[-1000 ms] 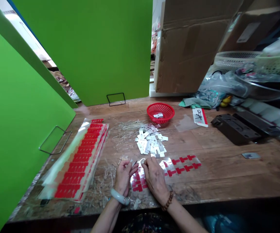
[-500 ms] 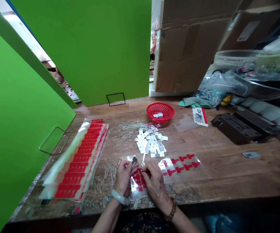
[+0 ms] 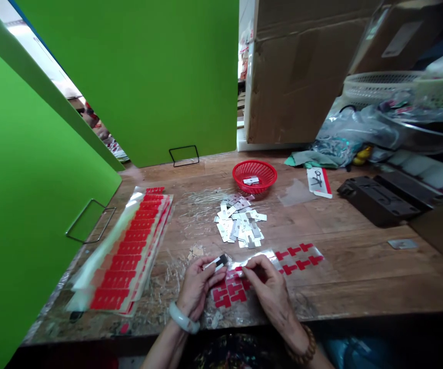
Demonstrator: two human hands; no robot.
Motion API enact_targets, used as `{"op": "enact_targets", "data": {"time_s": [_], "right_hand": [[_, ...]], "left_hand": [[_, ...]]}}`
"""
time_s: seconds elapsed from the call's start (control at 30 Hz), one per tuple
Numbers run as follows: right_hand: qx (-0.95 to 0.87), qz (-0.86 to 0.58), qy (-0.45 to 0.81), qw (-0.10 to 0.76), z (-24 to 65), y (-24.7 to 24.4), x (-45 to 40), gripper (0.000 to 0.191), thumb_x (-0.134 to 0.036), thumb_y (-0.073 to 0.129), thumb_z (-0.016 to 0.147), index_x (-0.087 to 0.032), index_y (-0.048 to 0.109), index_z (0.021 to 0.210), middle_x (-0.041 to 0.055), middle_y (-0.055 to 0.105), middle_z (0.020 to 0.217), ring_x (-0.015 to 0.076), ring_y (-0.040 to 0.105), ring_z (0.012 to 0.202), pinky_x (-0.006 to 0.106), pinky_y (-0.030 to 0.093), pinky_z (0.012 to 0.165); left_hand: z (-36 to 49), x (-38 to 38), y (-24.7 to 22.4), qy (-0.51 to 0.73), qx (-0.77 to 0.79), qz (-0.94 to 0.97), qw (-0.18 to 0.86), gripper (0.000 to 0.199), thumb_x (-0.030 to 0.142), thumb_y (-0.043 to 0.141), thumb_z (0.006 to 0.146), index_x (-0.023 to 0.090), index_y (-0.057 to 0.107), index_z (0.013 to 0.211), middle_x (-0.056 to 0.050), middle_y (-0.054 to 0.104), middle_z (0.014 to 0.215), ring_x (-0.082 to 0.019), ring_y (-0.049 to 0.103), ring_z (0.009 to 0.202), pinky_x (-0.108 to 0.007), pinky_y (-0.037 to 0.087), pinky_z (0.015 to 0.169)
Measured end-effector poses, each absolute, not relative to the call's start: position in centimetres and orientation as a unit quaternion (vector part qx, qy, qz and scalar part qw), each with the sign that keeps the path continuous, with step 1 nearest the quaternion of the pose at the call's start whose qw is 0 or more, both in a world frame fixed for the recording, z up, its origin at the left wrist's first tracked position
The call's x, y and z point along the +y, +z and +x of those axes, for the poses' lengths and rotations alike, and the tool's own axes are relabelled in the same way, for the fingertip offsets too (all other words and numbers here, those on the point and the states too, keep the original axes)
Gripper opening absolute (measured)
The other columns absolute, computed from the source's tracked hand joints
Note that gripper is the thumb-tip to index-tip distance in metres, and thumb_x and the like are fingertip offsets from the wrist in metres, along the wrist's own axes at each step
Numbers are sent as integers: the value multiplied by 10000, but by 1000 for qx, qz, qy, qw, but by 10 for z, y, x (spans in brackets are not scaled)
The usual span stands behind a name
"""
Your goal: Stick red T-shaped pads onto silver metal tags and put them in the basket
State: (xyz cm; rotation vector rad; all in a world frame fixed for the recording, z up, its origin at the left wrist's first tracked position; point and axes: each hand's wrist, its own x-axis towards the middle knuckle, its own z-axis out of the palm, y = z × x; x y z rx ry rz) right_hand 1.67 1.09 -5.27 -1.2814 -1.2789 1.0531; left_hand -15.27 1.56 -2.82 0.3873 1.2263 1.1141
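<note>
Between the thumb and fingers of my left hand (image 3: 194,288) is a small metal plate (image 3: 220,262), pale with a dark end. My right hand (image 3: 274,294) is closed in a pinch just to the right of it, its fingertips on the edge of a small red sticker (image 3: 239,268), partly hidden. Beneath both hands lies a clear sheet with red T-shaped stickers (image 3: 229,294). Another such sheet (image 3: 300,258) reaches out to the right, its near end under my right hand. Beyond the hands a loose pile of metal plates (image 3: 240,225) lies on the wooden table.
A red plastic basket (image 3: 254,177) holding a few plates stands behind the pile. To the left is a stack of red sticker sheets (image 3: 123,251). A dark brown case (image 3: 379,200), a single plate (image 3: 402,244) and a red-and-white card (image 3: 319,182) are on the right.
My right hand has moved right, away from the left hand. My left hand has turned the metal plate, which now points more to the right. The sheet beneath has shifted slightly right.
</note>
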Motion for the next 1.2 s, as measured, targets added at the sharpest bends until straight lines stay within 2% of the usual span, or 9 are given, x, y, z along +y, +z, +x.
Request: {"op": "enact_targets", "data": {"time_s": [0.4,0.63,1.2], "right_hand": [[-539,-531,433,490,24,-32,4,120,-290,604,797,-200,556,734,-3,569,712,147,539,667,247,450,614],[-503,-541,426,522,31,-30,6,156,-317,641,775,-197,554,726,-6,570,717,145,538,680,252,449,625],[-495,-534,431,533,36,-31,7,137,-299,643,768,-194,571,716,0,568,706,144,527,662,261,468,624]], "left_hand": [[-140,-1,3,432,501,175,729,246,77,626,775,66,590,1018,-169,689,982,-234,685,883,-304,545,843],[-139,-4,15,420,501,176,736,242,62,628,771,68,598,1011,-128,700,886,-211,690,857,-273,554,817],[-135,-2,16,421,517,183,722,276,98,708,716,85,619,977,-130,718,855,-216,700,820,-276,560,791]]}}
